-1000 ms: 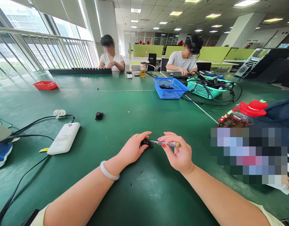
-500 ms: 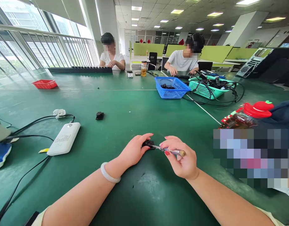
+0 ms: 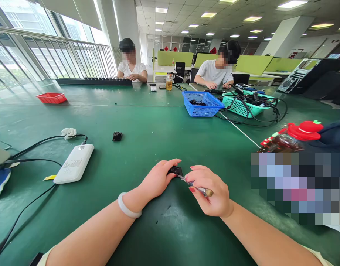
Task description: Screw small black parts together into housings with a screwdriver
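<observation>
My left hand (image 3: 156,178) is closed on a small black part (image 3: 175,170), gripping its left end between thumb and fingers just above the green table. The kind of part is too small to make out. In my right hand (image 3: 211,189) is a slim pen-like tool (image 3: 204,190) with a clear-looking shaft and a tan rear end. Its thin tip meets the lower right edge of the black part, or lies very close to it. A second small black part (image 3: 117,136) sits on the table to the left, apart from both hands.
Left stands a white power bank (image 3: 75,163) with black cables. A red tray (image 3: 51,98), a blue basket (image 3: 202,105) and a green basket (image 3: 239,106) with tangled cables lie farther off. At right is a red-capped bottle (image 3: 293,137). Two people sit across the table.
The pen-like tool's tip has shifted down along the black part's edge, and its rear end has dropped with my right hand slightly lower and left. My left hand stays almost still.
</observation>
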Motion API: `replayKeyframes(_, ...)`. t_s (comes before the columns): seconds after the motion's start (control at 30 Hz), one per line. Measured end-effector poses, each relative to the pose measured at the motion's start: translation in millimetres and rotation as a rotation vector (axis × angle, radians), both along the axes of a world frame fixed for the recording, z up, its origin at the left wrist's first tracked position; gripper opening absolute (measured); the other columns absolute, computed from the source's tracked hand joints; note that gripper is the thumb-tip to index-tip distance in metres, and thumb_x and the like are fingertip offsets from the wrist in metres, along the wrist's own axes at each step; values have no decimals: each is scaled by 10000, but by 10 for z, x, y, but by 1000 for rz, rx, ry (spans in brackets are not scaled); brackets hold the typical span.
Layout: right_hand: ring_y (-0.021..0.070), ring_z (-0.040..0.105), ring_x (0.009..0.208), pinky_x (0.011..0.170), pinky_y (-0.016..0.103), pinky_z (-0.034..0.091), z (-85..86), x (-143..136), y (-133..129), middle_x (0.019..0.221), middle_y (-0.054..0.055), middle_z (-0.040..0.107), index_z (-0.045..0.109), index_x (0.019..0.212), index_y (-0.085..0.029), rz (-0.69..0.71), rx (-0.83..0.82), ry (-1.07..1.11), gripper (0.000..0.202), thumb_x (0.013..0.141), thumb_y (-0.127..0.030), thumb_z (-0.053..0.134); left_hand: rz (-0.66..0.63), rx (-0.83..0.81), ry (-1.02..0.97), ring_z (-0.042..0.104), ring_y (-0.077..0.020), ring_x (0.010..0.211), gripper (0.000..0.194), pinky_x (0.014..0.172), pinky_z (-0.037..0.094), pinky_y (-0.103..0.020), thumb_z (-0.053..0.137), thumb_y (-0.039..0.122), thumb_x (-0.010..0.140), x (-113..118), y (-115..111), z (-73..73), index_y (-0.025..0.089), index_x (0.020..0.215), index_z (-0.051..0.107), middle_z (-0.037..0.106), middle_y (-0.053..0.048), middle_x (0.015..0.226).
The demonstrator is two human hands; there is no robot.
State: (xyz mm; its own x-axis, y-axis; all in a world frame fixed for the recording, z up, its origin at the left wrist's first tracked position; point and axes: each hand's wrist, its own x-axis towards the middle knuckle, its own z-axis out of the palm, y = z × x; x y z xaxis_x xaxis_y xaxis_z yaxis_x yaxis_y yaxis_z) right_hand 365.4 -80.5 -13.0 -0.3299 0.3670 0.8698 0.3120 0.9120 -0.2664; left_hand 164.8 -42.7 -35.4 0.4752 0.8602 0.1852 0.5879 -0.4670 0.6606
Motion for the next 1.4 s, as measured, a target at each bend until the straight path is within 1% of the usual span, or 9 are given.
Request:
replayKeyframes(0.17,156,704,696,834,410,627,-4,-3,2,804,27,716,547,956,-228,-33,86,-105,238,811,-43,591,5,-8,-4,608,-227,1160,478,1056,483,-408,546,135,906,-2,-7,11,278,1362,547,673,-54,1224)
replayKeyframes(0.27,145,695,700,848,394,628,-22,-11,-16,815,27,721,560,945,-229,-33,154,-191,206,824,-67,598,8,-22,8,609,-225,1153,486,1052,483,-408,539,120,907,0,-8,19,275,1367,549,670,-61,1225)
replayKeyframes(0.43,171,703,768,873,399,632,-69,-67,-75,810,31,726,601,896,-238,-13,283,-316,159,837,-102,544,4,-7,2,621,-219,1127,485,1041,495,-411,533,99,900,-3,-6,17,271,1353,563,675,-64,1210)
replayKeyframes(0.53,172,700,772,874,386,638,-57,-113,-107,788,31,721,619,851,-239,-23,359,-388,147,855,-121,531,-9,14,1,614,-221,1152,492,1050,494,-424,520,74,888,-5,-11,16,271,1336,575,673,-63,1228)
replayKeyframes(0.63,166,694,746,862,360,643,-27,-152,-128,752,27,713,634,825,-240,-26,406,-435,183,880,-120,508,-10,22,8,599,-221,1180,499,1062,487,-431,515,54,882,-2,-17,14,270,1327,579,664,-62,1262)
replayKeyframes(0.8,173,692,710,848,362,643,-2,-159,-128,727,47,711,636,808,-217,-14,429,-420,196,884,-119,484,-38,34,29,579,-214,1223,505,1090,466,-423,497,34,892,4,-17,7,252,1342,564,656,-62,1295)
replayKeyframes(1.03,171,701,766,889,382,636,5,-85,-94,777,62,718,630,846,-203,-4,398,-392,200,879,-111,456,-50,21,40,568,-221,1253,536,1096,462,-422,502,38,888,0,-34,30,259,1375,537,627,-74,1341)
replayKeyframes(1.23,162,686,758,886,374,630,-28,-117,-95,786,46,710,629,841,-214,-5,390,-395,207,863,-109,452,-58,30,35,572,-228,1240,519,1102,455,-432,504,31,879,1,-13,2,239,1351,560,630,-83,1329)
replayKeyframes(1.4,160,658,758,876,376,621,-83,-173,-108,750,45,670,621,832,-205,-9,397,-346,202,865,-119,441,-60,15,33,589,-223,1206,472,1087,466,-419,502,20,879,10,-4,5,207,1302,600,632,-86,1325)
